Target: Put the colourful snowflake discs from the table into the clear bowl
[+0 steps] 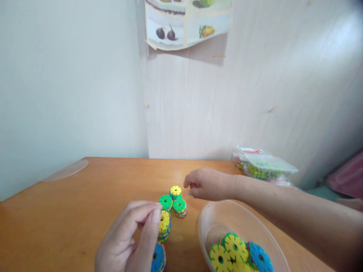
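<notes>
Several short stacks of plastic snowflake discs point(172, 206) stand on the orange table point(70, 211), topped yellow and green. My left hand point(130, 241) is low in front, fingers pinched together over the nearest yellow-topped stack point(164, 226); a blue disc point(158, 258) shows just below the fingers. My right hand point(205, 184) reaches in from the right, fingers curled close with something small and pinkish at the fingertips, just right of the yellow-topped far stack point(175, 191). What either hand holds I cannot make out.
A clear plastic bowl point(215, 221) at the right front holds loose yellow, green and blue discs. Clear lidded boxes point(265, 166) of more pieces sit at the back right against the wall. A fruit poster point(187, 22) hangs above. A clear corner guard point(68, 170) marks the table's left corner.
</notes>
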`<state>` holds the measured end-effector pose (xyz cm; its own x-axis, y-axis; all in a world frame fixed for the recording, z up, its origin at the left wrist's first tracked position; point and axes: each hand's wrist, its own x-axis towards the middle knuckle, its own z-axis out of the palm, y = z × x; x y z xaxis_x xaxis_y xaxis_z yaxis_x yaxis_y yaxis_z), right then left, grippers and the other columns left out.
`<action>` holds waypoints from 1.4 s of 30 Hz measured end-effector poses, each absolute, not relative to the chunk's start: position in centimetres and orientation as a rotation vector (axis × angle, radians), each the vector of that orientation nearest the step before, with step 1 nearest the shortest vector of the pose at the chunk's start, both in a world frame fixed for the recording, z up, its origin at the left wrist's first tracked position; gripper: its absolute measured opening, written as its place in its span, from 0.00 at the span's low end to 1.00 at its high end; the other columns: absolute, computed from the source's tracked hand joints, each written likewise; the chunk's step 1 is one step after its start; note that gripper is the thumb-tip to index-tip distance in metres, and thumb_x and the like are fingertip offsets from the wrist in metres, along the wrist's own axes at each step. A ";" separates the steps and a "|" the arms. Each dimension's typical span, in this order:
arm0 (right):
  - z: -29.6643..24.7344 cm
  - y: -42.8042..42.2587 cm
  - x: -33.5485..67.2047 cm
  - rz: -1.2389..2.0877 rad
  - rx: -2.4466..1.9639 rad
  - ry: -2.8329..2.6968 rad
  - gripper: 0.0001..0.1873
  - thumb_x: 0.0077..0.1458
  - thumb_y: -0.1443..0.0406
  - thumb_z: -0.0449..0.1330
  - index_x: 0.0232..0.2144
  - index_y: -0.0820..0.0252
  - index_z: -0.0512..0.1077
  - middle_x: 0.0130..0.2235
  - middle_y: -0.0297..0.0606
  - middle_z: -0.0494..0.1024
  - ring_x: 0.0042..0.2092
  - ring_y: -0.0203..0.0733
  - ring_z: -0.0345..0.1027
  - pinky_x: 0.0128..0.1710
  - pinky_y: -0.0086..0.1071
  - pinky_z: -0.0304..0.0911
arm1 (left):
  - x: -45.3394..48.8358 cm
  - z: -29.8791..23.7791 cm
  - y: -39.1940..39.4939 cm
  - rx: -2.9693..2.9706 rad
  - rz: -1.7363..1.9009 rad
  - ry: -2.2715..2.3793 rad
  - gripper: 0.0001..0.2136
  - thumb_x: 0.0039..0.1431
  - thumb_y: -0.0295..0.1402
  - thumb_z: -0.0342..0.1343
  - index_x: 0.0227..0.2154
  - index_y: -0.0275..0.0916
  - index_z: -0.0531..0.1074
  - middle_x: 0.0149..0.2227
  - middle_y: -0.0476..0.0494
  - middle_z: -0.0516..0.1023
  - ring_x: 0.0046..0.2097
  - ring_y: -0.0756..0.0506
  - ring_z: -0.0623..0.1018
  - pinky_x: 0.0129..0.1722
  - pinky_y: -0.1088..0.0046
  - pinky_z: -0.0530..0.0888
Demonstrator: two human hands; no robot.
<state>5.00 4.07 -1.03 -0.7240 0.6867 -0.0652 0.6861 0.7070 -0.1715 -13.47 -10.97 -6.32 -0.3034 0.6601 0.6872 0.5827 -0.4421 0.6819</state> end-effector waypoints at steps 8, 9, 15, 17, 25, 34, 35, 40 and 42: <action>-3.2 7.5 0.5 0.142 -1.187 -3.077 0.29 0.53 0.55 0.59 0.54 0.64 0.72 0.51 0.50 0.77 0.51 0.52 0.71 0.45 0.37 0.64 | -15.1 -5.8 -9.8 1.510 1.806 1.730 0.15 0.60 0.46 0.53 0.29 0.39 0.74 0.23 0.51 0.72 0.27 0.50 0.74 0.26 0.80 0.71; -3.2 7.7 0.2 0.153 -1.179 -3.089 0.30 0.52 0.53 0.59 0.54 0.65 0.72 0.51 0.51 0.77 0.51 0.52 0.71 0.45 0.37 0.64 | -15.0 -5.9 -9.8 1.524 1.793 1.718 0.15 0.61 0.45 0.53 0.28 0.39 0.73 0.23 0.51 0.72 0.27 0.50 0.73 0.26 0.80 0.71; -2.8 7.4 -0.8 0.204 -1.176 -3.151 0.30 0.52 0.52 0.60 0.51 0.66 0.74 0.48 0.50 0.79 0.47 0.51 0.73 0.41 0.36 0.64 | -14.7 -6.0 -10.1 1.622 1.749 1.709 0.13 0.62 0.43 0.53 0.30 0.40 0.73 0.25 0.51 0.74 0.29 0.49 0.74 0.29 0.78 0.72; -2.8 7.3 -1.1 0.193 -1.196 -3.158 0.31 0.50 0.51 0.61 0.51 0.66 0.74 0.48 0.50 0.79 0.47 0.51 0.73 0.39 0.35 0.64 | -14.7 -6.0 -10.1 1.640 1.749 1.714 0.13 0.62 0.43 0.53 0.31 0.40 0.74 0.26 0.51 0.75 0.29 0.49 0.74 0.29 0.78 0.72; -3.4 7.8 -0.8 0.206 -1.146 -3.084 0.27 0.47 0.54 0.63 0.48 0.62 0.74 0.47 0.46 0.79 0.44 0.47 0.72 0.35 0.31 0.61 | -14.9 -5.8 -10.2 1.664 1.716 1.735 0.13 0.63 0.44 0.52 0.30 0.41 0.74 0.26 0.52 0.75 0.30 0.49 0.75 0.28 0.78 0.71; 1.0 2.9 4.2 0.305 -1.151 -2.825 0.24 0.48 0.58 0.62 0.48 0.60 0.71 0.42 0.42 0.78 0.38 0.40 0.70 0.31 0.29 0.60 | -14.3 -6.4 -10.4 1.657 1.696 1.723 0.13 0.62 0.44 0.53 0.35 0.41 0.75 0.29 0.50 0.76 0.30 0.49 0.75 0.30 0.77 0.72; 1.4 2.0 5.0 0.335 -1.172 -2.806 0.22 0.49 0.58 0.61 0.47 0.60 0.71 0.41 0.41 0.78 0.37 0.40 0.69 0.30 0.28 0.59 | -14.2 -6.4 -10.5 1.664 1.704 1.717 0.13 0.62 0.44 0.53 0.35 0.41 0.75 0.29 0.50 0.76 0.31 0.49 0.75 0.30 0.77 0.72; 1.7 -1.6 8.6 0.488 -1.351 -2.749 0.20 0.50 0.60 0.60 0.46 0.57 0.69 0.36 0.36 0.77 0.32 0.37 0.68 0.27 0.28 0.57 | -13.6 -6.5 -10.8 1.813 1.701 1.613 0.10 0.63 0.40 0.52 0.34 0.41 0.75 0.30 0.49 0.76 0.30 0.50 0.76 0.28 0.78 0.72; 1.2 -2.4 9.5 0.457 -1.431 -2.760 0.18 0.50 0.59 0.60 0.44 0.57 0.70 0.34 0.36 0.77 0.31 0.37 0.67 0.26 0.28 0.55 | -13.5 -6.7 -10.8 1.862 1.713 1.602 0.10 0.63 0.39 0.52 0.32 0.41 0.74 0.31 0.48 0.76 0.31 0.50 0.76 0.29 0.79 0.72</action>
<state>9.46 -2.37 1.21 -0.5852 0.7998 -0.1335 0.8002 0.5429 -0.2549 -13.53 -10.85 -6.73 -0.2203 0.7451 0.6295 0.5783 -0.4199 0.6994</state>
